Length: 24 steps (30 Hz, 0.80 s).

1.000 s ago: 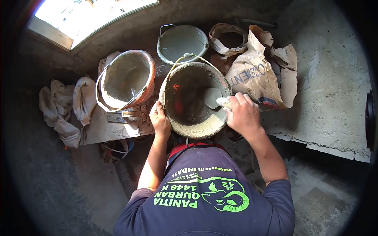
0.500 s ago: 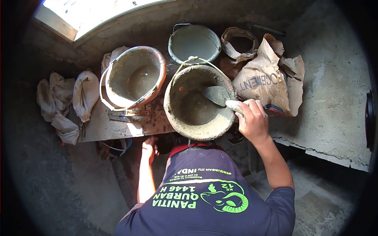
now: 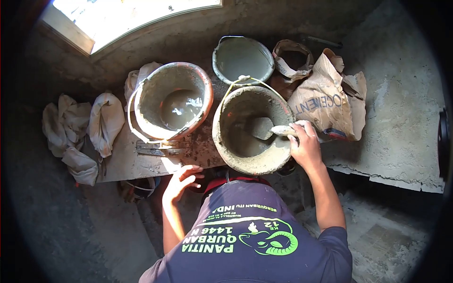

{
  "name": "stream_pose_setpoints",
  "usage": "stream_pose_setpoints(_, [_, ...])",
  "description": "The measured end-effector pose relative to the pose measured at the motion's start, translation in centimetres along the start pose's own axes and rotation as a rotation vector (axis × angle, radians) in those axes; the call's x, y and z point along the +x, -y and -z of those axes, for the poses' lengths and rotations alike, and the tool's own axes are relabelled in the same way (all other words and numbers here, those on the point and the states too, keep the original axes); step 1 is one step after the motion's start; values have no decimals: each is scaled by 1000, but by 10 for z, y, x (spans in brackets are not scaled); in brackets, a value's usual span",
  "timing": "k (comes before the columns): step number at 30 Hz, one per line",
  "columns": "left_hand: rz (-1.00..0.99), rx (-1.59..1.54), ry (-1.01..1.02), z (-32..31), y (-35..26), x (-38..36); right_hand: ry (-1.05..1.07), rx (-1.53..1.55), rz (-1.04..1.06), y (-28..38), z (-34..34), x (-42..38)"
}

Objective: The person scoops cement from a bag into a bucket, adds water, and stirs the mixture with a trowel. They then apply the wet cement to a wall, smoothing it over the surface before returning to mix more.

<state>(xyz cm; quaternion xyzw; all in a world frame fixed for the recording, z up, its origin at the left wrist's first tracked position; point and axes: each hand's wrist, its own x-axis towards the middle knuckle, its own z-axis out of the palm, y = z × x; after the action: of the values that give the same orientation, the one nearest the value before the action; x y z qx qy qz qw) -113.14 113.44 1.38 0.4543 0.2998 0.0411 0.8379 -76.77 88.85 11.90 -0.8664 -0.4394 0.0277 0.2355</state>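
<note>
My right hand (image 3: 306, 146) is closed around the pale handle of a trowel (image 3: 262, 128). The trowel's blade is inside a mortar-crusted bucket (image 3: 257, 166), over the grey wet mix at its bottom. This bucket stands at the front of the table, its wire handle tipped to the far side. Nothing is in my left hand (image 3: 181, 183), which hovers by the table's front edge with fingers apart, left of the bucket.
Left of the mortar bucket is an orange-rimmed bucket (image 3: 207, 92) with watery grey liquid. Behind stands another bucket (image 3: 218, 61) of liquid. A torn cement bag (image 3: 314, 96) leans at the right. Pale cloth sacks (image 3: 104, 120) and a metal tool (image 3: 155, 149) lie on the left.
My left hand has come up from below the table edge and its fingers have spread. The trowel's blade has turned and sits differently in the bucket. The view has shifted slightly.
</note>
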Motion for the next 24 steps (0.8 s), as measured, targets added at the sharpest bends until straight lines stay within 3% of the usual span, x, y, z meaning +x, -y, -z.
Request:
stream_pose_setpoints(6, [-341, -138, 26, 41, -66, -4, -139, -61, -91, 18, -8, -15])
stream_pose_setpoints(8, [-434, -60, -162, 64, -73, -4, -171, -88, -104, 29, -7, -19])
stream_pose_setpoints(10, [-387, 117, -450, 97, -85, 0, -271, -109, -61, 40, -7, -20])
stream_pose_setpoints(12, [-396, 181, -873, 104, -92, 22, -368, -119, -27, 59, 0, -14])
stream_pose_setpoints(13, [-300, 211, -911, 101, -106, 27, -398, 29, 27, 68, 2, -10])
stream_pose_setpoints(15, [-250, 53, -736, 93, -116, 34, -463, 299, 95, 84, -8, 1])
stream_pose_setpoints(17, [-287, -12, -553, 87, -117, 48, -358, 345, 121, 107, -18, 11])
stream_pose_setpoints(22, [-449, 233, -827, 92, -104, 86, -52, 526, 363, 146, -65, 49])
stream_pose_setpoints(24, [-471, 502, -932, 75, -124, 70, 89, 415, 503, 171, -80, 64])
